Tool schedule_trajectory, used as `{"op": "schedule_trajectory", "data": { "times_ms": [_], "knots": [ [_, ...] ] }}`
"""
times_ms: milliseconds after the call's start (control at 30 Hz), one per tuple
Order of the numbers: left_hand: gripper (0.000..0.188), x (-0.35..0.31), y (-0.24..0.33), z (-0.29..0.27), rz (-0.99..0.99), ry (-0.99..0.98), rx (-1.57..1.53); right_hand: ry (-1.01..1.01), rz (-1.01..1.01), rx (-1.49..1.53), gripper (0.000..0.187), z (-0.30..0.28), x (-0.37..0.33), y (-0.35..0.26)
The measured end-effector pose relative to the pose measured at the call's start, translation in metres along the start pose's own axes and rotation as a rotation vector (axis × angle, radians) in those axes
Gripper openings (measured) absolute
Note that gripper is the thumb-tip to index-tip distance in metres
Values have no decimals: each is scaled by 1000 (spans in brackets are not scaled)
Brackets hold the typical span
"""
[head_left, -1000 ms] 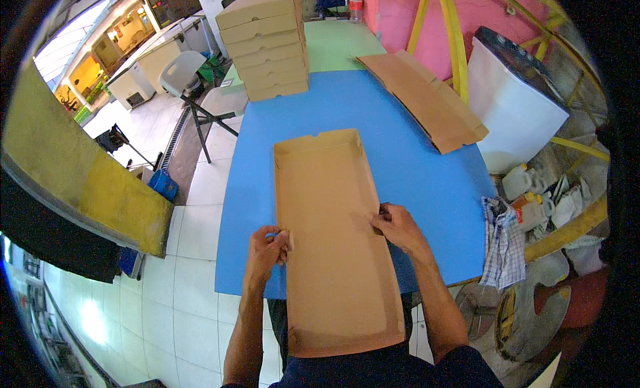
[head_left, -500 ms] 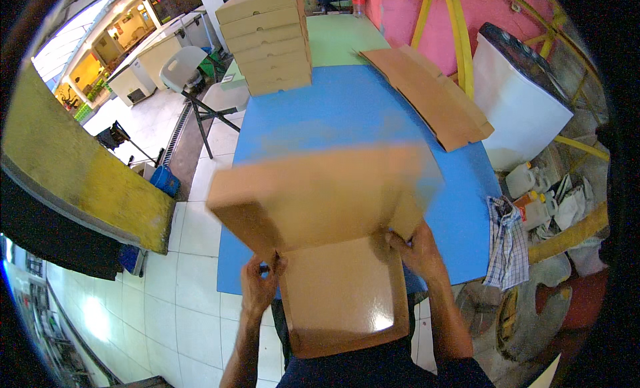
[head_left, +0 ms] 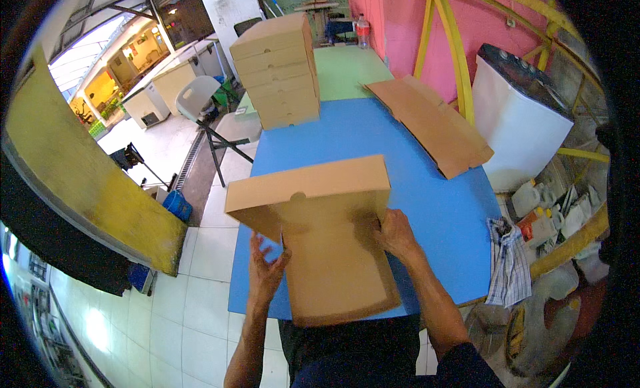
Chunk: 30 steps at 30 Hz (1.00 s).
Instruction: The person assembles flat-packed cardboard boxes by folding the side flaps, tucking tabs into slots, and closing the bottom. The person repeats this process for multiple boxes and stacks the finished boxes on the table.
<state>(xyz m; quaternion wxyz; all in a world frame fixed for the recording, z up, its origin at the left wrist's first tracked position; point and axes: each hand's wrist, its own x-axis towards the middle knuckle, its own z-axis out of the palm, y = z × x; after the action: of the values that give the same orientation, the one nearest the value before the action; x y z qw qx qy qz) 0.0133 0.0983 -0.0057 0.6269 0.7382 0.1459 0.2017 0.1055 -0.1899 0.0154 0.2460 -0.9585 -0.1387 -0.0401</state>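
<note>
A brown cardboard box (head_left: 340, 271) stands half folded at the near edge of the blue table (head_left: 440, 235). Its lid (head_left: 310, 185) is raised and tilts toward me, with a small notch in the middle of its front flap. My right hand (head_left: 400, 238) grips the box at its right side near the lid's fold, fingertips partly hidden by the cardboard. At the left side, my left hand (head_left: 268, 271) has its fingers apart, with the thumb by the box's edge. Whether that thumb presses on the cardboard I cannot tell.
A stack of several closed cardboard boxes (head_left: 280, 81) rises at the table's far left. Flat cardboard (head_left: 433, 125) lies along the right edge. A checked cloth (head_left: 508, 265) hangs at the right corner. Left of the table stands a folding chair (head_left: 200, 98); beyond the right side, a white bin-like container (head_left: 517, 121).
The lid has swung down toward me over the box, and the box has moved slightly forward onto the table. My left hand's fingers have spread from the corner; my right hand still grips.
</note>
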Motion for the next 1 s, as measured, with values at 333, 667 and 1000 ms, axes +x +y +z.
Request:
{"op": "schedule_trajectory", "data": {
  "times_ms": [333,667,1000],
  "knots": [
    [28,46,8,137,117,-536,352,17,-227,220,41,53,57,23],
    [25,89,-30,153,-245,-798,-5,-361,53,927,44,22,42,35],
    [14,98,-13,150,-160,-807,-191,-11,358,1148,20,51,52,32]
  ]
}}
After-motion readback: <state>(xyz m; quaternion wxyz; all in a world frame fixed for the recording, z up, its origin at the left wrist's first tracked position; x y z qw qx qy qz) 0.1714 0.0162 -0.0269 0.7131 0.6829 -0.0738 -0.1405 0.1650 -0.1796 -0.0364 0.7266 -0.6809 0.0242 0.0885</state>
